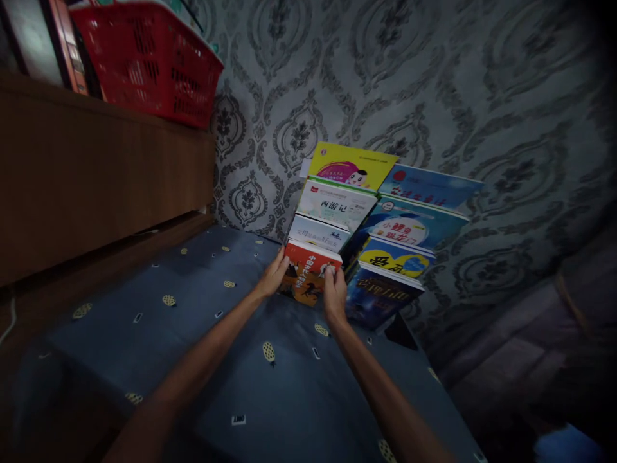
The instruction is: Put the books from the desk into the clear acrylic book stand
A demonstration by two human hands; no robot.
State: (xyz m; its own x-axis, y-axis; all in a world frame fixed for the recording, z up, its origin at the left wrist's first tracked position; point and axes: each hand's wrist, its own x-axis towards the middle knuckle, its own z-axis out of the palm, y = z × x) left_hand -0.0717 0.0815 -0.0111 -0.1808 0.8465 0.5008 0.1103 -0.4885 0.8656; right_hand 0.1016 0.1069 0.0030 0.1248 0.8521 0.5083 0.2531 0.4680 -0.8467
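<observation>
My left hand (274, 272) grips the left edge of a red-orange book (304, 273), and my right hand (335, 292) grips its right edge, thumb on the cover. This book stands upright at the front of the left column of books. Behind it rise a pale blue book (321, 234), a white-green book (335, 204) and a yellow book (354, 167). In the right column a dark blue book (383, 292) is frontmost, close to my right hand. Behind that are a yellow-and-blue book (400, 258) and two blue books (419, 222).
A dark blue cloth (193, 328) with pineapple prints covers the surface under the books. Patterned wallpaper (299, 77) is close behind them. At the left stands a wooden cabinet (106, 173), with a red plastic basket (154, 64) on top.
</observation>
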